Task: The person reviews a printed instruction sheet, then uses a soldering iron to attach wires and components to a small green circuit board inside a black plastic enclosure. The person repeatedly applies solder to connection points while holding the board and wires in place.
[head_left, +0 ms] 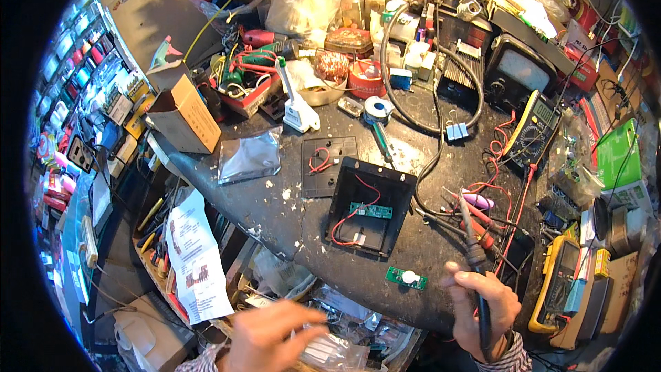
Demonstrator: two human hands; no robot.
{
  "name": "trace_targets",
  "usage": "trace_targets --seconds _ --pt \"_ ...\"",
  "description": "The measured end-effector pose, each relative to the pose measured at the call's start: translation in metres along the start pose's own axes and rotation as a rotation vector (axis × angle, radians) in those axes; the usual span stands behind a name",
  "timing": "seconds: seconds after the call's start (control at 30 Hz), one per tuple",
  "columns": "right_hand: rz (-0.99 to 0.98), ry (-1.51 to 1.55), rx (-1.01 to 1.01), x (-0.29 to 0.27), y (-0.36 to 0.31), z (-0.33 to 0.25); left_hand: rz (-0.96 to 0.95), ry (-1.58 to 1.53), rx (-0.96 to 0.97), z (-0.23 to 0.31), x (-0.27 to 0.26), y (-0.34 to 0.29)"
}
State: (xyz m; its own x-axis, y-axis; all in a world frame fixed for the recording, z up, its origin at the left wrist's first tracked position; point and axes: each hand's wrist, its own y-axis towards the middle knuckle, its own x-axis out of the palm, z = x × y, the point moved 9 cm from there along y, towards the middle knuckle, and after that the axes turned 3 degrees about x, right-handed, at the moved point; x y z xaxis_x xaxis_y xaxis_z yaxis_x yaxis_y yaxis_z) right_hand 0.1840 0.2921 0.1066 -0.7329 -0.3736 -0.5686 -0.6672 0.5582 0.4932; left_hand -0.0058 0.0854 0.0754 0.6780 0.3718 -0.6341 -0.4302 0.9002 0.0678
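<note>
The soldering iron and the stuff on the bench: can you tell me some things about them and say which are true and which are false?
1. The right hand holds the soldering iron. True.
2. The black box has its lid on. False: it is open, showing red wires and a green board.
3. A small green board lies on the bench near the right hand. True.
4. The left hand holds the cardboard box. False: the box sits far off.

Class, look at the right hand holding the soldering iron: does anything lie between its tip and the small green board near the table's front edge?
Nothing visible does. The right hand holds the soldering iron upright; the green board lies on bare table just left of it.
</note>
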Motion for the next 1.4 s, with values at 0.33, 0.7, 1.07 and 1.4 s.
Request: trace_targets --seconds 0.33,0.7,1.07,1.4 --pt "-0.13 -0.177 -0.007 0.04 0.012 -0.008 0.36 0.083 0.115 0.007 -0.005 0.112" --pt "-0.105 -0.086 -0.034 0.048 0.01 0.005 0.197 -0.34 -0.115 -0.011 0.008 0.09" --pt "-0.084 -0.076 0.014 0.057 0.008 0.006 0.07 -0.369 0.025 -0.007 0.027 0.086" --pt "-0.058 -0.125 0.005 0.052 0.004 0.005 0.089 -0.272 0.143 0.005 0.038 0.086"
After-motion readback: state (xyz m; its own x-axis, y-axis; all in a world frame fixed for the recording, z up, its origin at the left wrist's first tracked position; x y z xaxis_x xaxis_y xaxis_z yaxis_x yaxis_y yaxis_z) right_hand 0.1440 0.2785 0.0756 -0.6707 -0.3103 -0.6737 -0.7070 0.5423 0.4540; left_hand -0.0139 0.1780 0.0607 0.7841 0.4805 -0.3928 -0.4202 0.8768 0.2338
